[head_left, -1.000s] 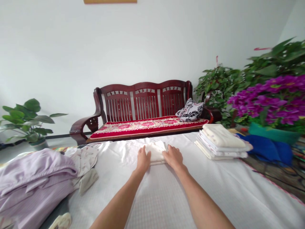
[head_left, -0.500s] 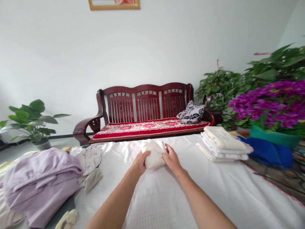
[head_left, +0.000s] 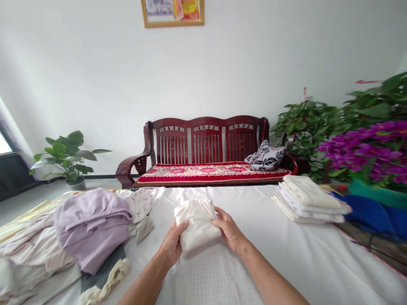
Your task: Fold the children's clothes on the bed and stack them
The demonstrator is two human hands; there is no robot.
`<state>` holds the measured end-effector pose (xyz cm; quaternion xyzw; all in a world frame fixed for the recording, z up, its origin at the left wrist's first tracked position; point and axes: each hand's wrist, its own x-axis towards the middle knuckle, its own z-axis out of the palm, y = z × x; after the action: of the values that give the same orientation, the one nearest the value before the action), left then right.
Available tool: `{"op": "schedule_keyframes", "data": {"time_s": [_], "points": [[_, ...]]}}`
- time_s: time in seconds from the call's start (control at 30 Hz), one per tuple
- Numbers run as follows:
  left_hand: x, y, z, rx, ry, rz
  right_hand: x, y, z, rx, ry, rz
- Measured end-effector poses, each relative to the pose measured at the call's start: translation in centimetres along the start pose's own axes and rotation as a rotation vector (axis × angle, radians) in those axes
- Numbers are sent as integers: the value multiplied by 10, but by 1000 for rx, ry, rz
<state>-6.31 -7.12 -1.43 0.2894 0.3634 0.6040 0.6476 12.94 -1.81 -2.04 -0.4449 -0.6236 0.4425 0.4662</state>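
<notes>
A small bundle of folded white pants (head_left: 197,228), with a gathered elastic waistband along its far edge, is held just above the white sheet (head_left: 210,279). My left hand (head_left: 173,241) grips its left side, thumb on top and the other fingers hidden beneath. On the right edge my right hand (head_left: 228,228) is closed, thumb on top and fingers behind. To the right lies a neat stack of folded white and cream clothes (head_left: 310,201). A heap with a lilac garment (head_left: 95,224) on top lies to the left.
Striped clothes (head_left: 34,250) and a cream ruffled piece (head_left: 111,277) lie at the near left. Behind the table stands a dark red wooden bench (head_left: 206,140) with a patterned cushion (head_left: 267,156). Purple flowers (head_left: 369,146) and blue cloth (head_left: 375,216) border the right side.
Both hands have drawn the folded pants nearer to me, and the gathered waistband now shows more fully. My view has turned slightly left and up.
</notes>
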Motion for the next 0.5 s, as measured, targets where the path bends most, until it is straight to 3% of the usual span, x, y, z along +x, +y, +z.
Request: {"op": "schedule_keyframes", "data": {"time_s": [0.13,0.37,0.5], "points": [[-2,-10,-10,2,-1,8,-10,8,11,192,23,35],[2,-15,-11,83,19,93,-13,7,12,159,120,35],[9,-18,-12,147,38,148,-14,0,14,288,134,85]]}}
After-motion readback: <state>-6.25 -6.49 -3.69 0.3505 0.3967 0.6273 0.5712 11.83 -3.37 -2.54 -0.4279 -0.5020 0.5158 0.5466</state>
